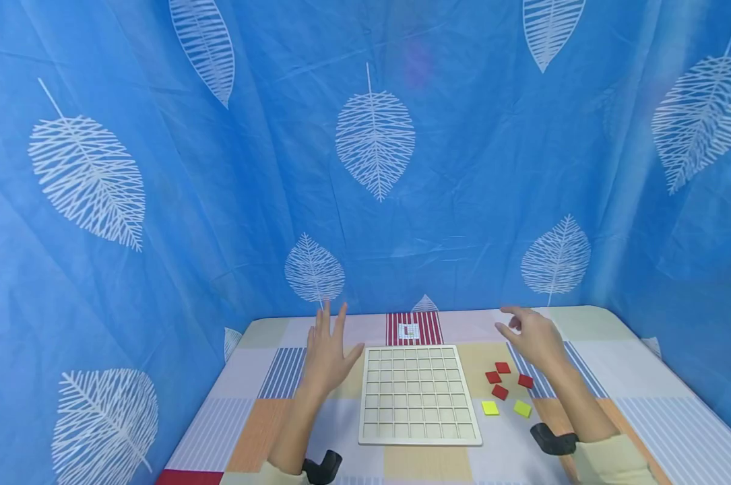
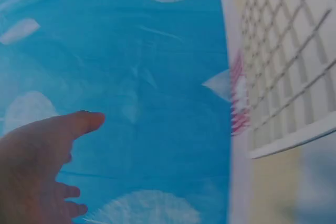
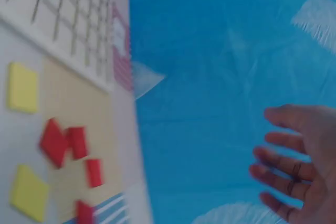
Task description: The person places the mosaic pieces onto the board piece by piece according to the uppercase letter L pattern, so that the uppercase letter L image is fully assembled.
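A cream grid board (image 1: 416,395) with rows of square cells lies on the table between the two hands. My left hand (image 1: 327,360) is raised to the left of the board, fingers spread, holding nothing. On the right my right hand (image 1: 536,340) hovers with fingers loosely bent and nothing in them. Below and left of it lie several red square tiles (image 1: 500,391) and two yellow tiles, one (image 1: 490,408) beside the board and the other (image 1: 522,408) farther right. In the right wrist view those red tiles (image 3: 54,142) appear slightly blurred, well apart from the fingers.
A small card with a coloured grid pattern (image 1: 409,331) lies behind the board on a red-striped patch. The patchwork tablecloth (image 1: 426,463) covers the table. Blue curtains with white leaves (image 1: 462,202) hang close behind and on both sides.
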`<action>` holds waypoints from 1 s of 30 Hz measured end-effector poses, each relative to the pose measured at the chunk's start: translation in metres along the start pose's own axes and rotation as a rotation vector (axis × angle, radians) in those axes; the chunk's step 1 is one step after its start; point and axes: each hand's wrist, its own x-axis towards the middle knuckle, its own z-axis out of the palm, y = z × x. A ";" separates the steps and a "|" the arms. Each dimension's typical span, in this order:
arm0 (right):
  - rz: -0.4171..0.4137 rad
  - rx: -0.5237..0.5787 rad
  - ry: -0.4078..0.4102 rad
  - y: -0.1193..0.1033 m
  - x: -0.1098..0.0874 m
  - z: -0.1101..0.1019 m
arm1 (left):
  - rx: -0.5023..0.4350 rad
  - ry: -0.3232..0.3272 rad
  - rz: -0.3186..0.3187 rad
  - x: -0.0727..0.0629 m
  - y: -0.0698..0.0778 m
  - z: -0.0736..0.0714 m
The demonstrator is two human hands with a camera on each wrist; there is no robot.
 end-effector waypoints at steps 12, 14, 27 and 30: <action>0.153 0.229 -0.164 0.067 -0.025 0.056 | -0.310 -0.050 -0.151 -0.037 -0.022 0.081; 0.162 0.243 -0.208 0.073 -0.028 0.062 | -0.354 -0.075 -0.187 -0.043 -0.024 0.092; 0.171 0.158 -0.275 0.090 -0.045 0.078 | -0.305 -0.223 -0.255 -0.059 -0.034 0.119; 0.179 0.159 -0.271 0.089 -0.045 0.078 | -0.269 -0.228 -0.238 -0.060 -0.034 0.120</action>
